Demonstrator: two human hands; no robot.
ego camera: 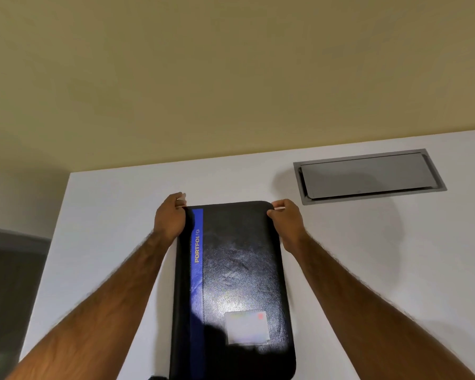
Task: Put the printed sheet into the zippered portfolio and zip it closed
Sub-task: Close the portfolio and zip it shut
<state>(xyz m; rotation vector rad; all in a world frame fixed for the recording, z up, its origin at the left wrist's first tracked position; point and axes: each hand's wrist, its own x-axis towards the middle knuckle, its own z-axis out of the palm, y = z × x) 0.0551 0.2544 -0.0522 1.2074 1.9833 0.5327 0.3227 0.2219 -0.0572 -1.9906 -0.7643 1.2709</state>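
Head view: black zippered portfolio (236,283) lies flat and closed on the white desk (99,215), long axis running away from the person, blue stripe with "PORTFOLIO" lettering along its left side, pale card label (246,327) low on the cover. Left hand (170,218) grips the far-left corner, fingers curled over the edge. Right hand (287,222) pinches the far-right corner, thumb on top of the cover. Both are closed on the portfolio, narrow grips. Printed sheet not visible; cannot tell if it is inside. Zipper and pull not clearly seen; a pale bit shows at each hand, could be a tab, too small to tell. Grey cable hatch (368,175) set into the desk, right rear, well apart from the portfolio.

Handling, as a judgement: the cover looks like glossy faux leather, semi-stiff, fairly light, a bit slick under fingers. Corners and edges are the best hold; the flat cover offers little purchase. The zip probably needs one hand bracing the corner while the other pulls.
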